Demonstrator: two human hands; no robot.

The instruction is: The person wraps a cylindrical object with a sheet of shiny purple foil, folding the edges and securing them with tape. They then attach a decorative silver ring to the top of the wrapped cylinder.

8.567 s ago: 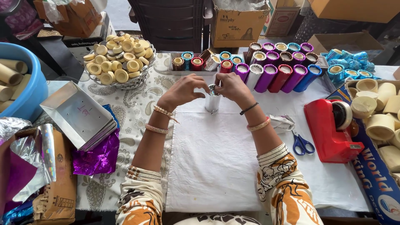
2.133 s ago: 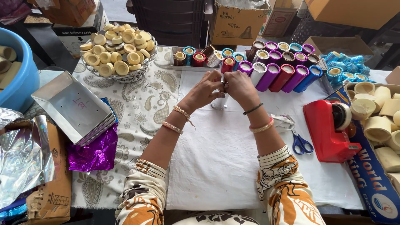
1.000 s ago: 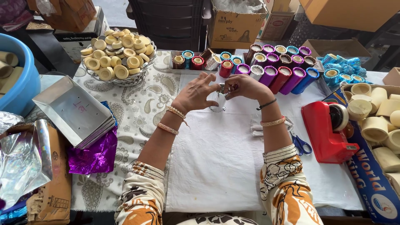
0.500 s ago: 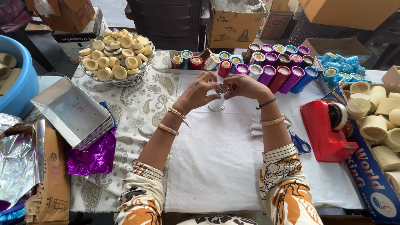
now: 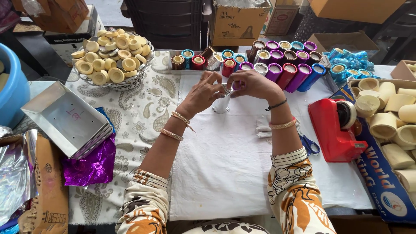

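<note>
Both hands [image 5: 229,89] have settled low over the silver-wrapped cup [image 5: 222,103]

Left hand [image 5: 203,92] and right hand [image 5: 251,83] pinch the top of a silver-foil-wrapped cylinder [image 5: 222,103] standing on the white cloth [image 5: 225,164]. Foil-wrapped rolls [image 5: 286,71] lie just beyond; a red tape dispenser [image 5: 336,128] sits to the right.

Basket of cups [image 5: 113,58] occupies upper left of frame, wrapped tubes [image 5: 277,63] upper centre (behind both hands), tape dispenser [image 5: 338,128] right, trays [image 5: 67,119] left.
</note>
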